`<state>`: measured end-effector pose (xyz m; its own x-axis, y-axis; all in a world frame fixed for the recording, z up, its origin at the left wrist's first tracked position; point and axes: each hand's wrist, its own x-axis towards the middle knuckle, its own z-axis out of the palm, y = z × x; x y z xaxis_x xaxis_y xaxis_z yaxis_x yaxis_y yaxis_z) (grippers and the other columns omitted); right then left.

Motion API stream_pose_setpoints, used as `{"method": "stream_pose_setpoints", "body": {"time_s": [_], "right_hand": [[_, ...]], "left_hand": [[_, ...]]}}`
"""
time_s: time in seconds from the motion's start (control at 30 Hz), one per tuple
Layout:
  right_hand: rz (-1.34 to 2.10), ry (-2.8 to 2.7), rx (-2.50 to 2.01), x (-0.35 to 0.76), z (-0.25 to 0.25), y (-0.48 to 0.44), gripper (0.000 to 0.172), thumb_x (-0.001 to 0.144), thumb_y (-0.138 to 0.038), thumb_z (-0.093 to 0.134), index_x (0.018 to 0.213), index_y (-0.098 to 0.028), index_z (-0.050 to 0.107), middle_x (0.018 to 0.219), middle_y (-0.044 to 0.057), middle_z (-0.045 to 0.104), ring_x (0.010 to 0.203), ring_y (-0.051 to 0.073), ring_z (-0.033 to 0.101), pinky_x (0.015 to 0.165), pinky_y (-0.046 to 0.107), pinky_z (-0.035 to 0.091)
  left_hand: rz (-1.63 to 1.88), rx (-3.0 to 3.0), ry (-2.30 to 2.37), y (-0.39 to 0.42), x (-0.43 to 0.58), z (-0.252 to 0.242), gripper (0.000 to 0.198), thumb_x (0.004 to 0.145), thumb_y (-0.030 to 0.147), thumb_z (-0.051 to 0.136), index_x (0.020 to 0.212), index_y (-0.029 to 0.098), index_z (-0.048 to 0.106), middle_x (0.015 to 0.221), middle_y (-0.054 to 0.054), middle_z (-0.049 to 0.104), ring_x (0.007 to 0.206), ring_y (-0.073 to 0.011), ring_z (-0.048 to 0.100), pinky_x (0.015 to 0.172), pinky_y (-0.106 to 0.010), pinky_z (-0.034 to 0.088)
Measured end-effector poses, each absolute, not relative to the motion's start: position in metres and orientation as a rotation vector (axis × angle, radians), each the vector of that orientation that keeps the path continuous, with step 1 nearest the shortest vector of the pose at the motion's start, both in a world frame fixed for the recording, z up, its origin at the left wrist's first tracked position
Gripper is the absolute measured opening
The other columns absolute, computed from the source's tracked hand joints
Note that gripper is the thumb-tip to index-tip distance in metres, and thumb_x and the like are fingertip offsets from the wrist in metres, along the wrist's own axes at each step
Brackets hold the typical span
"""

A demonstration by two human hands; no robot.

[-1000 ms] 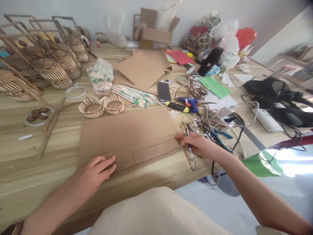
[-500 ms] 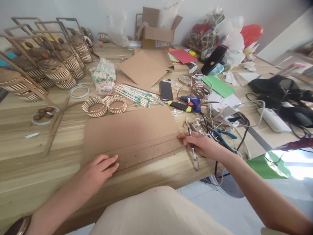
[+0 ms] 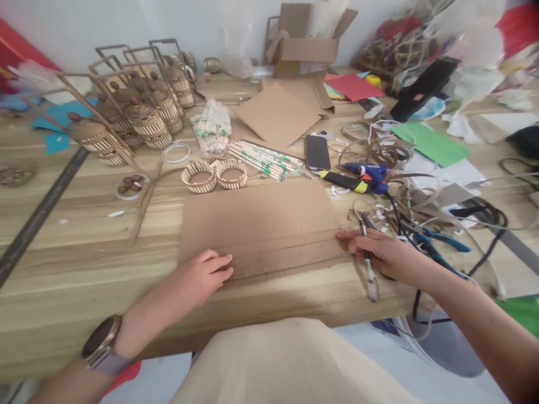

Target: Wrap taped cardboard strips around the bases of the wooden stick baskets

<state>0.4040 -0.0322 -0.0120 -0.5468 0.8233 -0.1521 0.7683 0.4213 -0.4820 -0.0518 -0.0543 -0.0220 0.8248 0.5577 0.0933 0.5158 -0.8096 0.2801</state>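
A flat sheet of brown cardboard [image 3: 256, 216] with a crease along its near side lies in front of me on the wooden table. My left hand [image 3: 206, 275] rests on its near left part, fingers stretched out and holding nothing. At the right end of the cardboard is my right hand [image 3: 379, 252], its fingertips touching the edge. A pen [image 3: 369, 275] with a dark barrel and a clear end is held between the fingers of that hand, the clear end pointing toward me.
Two slatted rings [image 3: 231, 174] and wrapped chopsticks [image 3: 267, 160] lie beyond the cardboard. A phone [image 3: 317, 152], utility knife [image 3: 343, 181], blue glue gun [image 3: 373, 174] and pliers [image 3: 446, 240] are to the right among scraps. Slatted lanterns [image 3: 147, 120] stand back left.
The view has turned left, so everything sits farther right in the picture and more of the table's left side shows. Both hands stay at the cardboard, with the pen still held.
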Motion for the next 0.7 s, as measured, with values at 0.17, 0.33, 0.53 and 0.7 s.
{"method": "stream_pose_setpoints", "body": {"time_s": [0.17,0.33,0.53,0.7], "right_hand": [[0.759,-2.540,-1.457,0.410,-0.021,-0.033,0.027,0.073,-0.006,0.044,0.086,-0.024,0.059,0.131,0.011,0.066,0.116,0.028,0.061,0.095,0.041,0.050],[0.748,-2.569,-1.469,0.409,-0.021,-0.032,0.028,0.074,-0.006,0.044,0.087,-0.025,0.060,0.131,0.009,0.066,0.115,0.029,0.061,0.093,0.041,0.051],[0.682,-2.607,-1.456,0.407,-0.017,-0.033,0.032,0.072,-0.004,0.044,0.088,-0.026,0.059,0.132,0.007,0.065,0.117,0.028,0.061,0.093,0.039,0.052],[0.725,-2.598,-1.478,0.410,-0.019,-0.033,0.030,0.074,-0.006,0.044,0.089,-0.026,0.061,0.134,0.009,0.063,0.119,0.029,0.060,0.094,0.044,0.052]], "left_hand": [[0.148,2.786,0.859,-0.054,-0.049,-0.015,0.027,0.100,0.014,0.043,0.113,0.014,0.067,0.126,-0.013,0.066,0.105,-0.0216,0.057,0.087,-0.036,0.057],[0.150,2.759,0.876,-0.054,-0.048,-0.011,0.027,0.100,0.015,0.044,0.112,0.014,0.067,0.124,-0.013,0.067,0.103,-0.0222,0.057,0.087,-0.038,0.057],[0.128,2.714,0.900,-0.055,-0.046,-0.009,0.025,0.098,0.013,0.047,0.112,0.014,0.068,0.125,-0.013,0.067,0.106,-0.0219,0.057,0.089,-0.037,0.056],[0.030,2.651,0.909,-0.050,-0.053,-0.010,0.038,0.093,0.002,0.047,0.121,0.019,0.066,0.134,-0.009,0.062,0.112,-0.0205,0.055,0.093,-0.034,0.053]]}}
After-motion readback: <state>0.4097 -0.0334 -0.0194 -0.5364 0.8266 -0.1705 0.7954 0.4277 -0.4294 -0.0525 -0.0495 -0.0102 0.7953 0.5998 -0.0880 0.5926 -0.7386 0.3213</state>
